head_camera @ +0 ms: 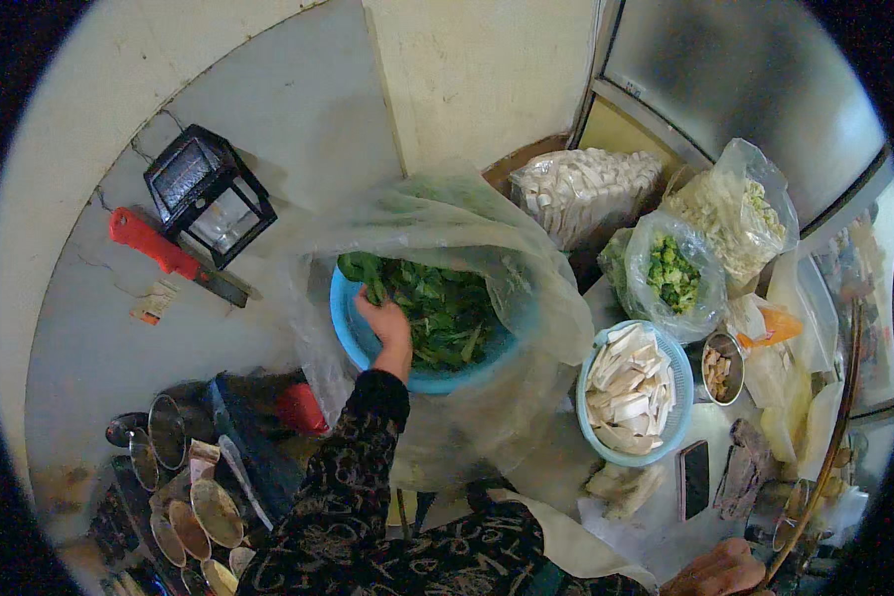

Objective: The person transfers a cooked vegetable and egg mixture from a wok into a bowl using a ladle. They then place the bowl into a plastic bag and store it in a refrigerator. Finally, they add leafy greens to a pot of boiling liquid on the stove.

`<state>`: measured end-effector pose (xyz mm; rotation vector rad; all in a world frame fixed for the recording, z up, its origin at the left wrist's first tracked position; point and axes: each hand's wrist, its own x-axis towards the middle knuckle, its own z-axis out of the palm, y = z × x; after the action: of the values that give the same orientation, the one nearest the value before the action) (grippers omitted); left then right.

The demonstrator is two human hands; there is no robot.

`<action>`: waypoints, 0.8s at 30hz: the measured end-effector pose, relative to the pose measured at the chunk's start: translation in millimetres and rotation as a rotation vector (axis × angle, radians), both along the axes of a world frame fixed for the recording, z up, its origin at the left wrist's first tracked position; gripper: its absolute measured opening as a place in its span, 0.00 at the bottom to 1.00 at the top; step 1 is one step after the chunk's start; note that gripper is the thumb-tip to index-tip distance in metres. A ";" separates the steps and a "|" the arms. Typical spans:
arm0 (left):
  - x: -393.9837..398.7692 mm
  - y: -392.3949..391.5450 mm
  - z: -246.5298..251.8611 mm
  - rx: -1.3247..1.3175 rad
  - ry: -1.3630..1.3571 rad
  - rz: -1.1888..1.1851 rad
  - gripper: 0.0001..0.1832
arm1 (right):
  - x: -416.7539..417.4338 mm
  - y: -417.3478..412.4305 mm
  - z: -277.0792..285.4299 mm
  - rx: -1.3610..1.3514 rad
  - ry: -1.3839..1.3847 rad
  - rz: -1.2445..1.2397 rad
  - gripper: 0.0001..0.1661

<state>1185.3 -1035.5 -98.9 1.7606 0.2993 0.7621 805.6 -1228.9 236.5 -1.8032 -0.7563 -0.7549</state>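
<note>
My left hand reaches into a light-blue basin, with its fingers closed around some green leaves. More dark green leafy vegetables fill the basin. A large clear plastic bag drapes around and partly over it, blurring the right side. At the bottom right lies my right hand, beside the curved brown rim of the table. Its fingers look curled, and whether they hold anything cannot be made out.
To the right stand a blue basket of white slices, a metal cup, bags of broccoli, cauliflower and white strips. A phone lies below. On the left wall hang a lantern and red-handled saw, above several ladles.
</note>
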 end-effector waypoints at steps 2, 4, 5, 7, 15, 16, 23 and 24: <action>45.6 15.4 -54.2 -0.669 0.018 -0.117 0.21 | 5.3 5.8 0.5 0.031 -0.060 -0.079 0.15; 83.6 37.5 -99.2 -1.249 -0.155 -0.279 0.23 | 12.1 6.0 -0.4 0.051 -0.061 -0.053 0.15; 90.1 28.5 -99.0 -1.205 -0.181 -0.285 0.24 | 13.3 6.5 -0.6 0.044 -0.052 -0.057 0.15; 92.1 12.8 -82.3 -0.455 -0.021 -0.193 0.29 | 16.5 8.1 -2.1 0.034 -0.038 -0.066 0.15; 46.6 40.9 28.7 0.229 0.253 -0.128 0.29 | 27.0 9.2 -9.9 0.031 -0.011 -0.076 0.17; 30.9 42.2 35.7 0.265 0.116 -0.097 0.22 | 28.6 10.0 -9.8 0.031 -0.009 -0.074 0.17; -14.5 66.8 50.2 -1.367 0.446 -0.537 0.18 | 33.0 11.0 -7.3 0.035 0.020 -0.048 0.18; -18.7 63.0 55.3 -1.395 0.462 -0.594 0.14 | 32.9 11.3 -6.6 0.030 0.025 -0.043 0.18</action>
<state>1166.6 -972.5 -43.5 0.5598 0.4301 -0.3251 838.5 -1217.5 229.8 -1.8039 -0.6877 -0.7667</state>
